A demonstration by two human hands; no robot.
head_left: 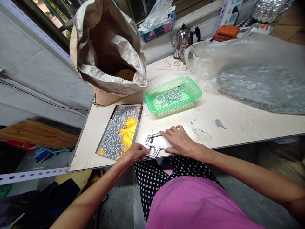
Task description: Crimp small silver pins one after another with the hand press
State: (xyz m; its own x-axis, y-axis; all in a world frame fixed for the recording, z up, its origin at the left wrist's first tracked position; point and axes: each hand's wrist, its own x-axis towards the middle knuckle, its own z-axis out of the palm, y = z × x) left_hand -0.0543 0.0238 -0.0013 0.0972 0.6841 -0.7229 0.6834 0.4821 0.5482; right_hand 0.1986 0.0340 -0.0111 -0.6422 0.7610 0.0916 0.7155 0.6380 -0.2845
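A silver hand tool (156,143) with a coil spring, a finger-ring shape and a small red part lies at the front edge of the table. My right hand (178,140) holds it from the right, the fingers on its upper arm and the thumb by its lower arm. At the tool's left end my left hand (138,152) is closed in a pinch beside the red part; what sits between the fingertips is too small to make out. Left of the tool, a shallow tray (139,122) holds many small metal pins (113,133) over a yellow bottom.
A green plastic basket (152,109) with more pins stands behind the tool. Beyond the tray is a large open sack (83,57). A clear plastic bag (257,79) of metal parts covers the right side, near a kettle (182,41) and an orange box (226,33).
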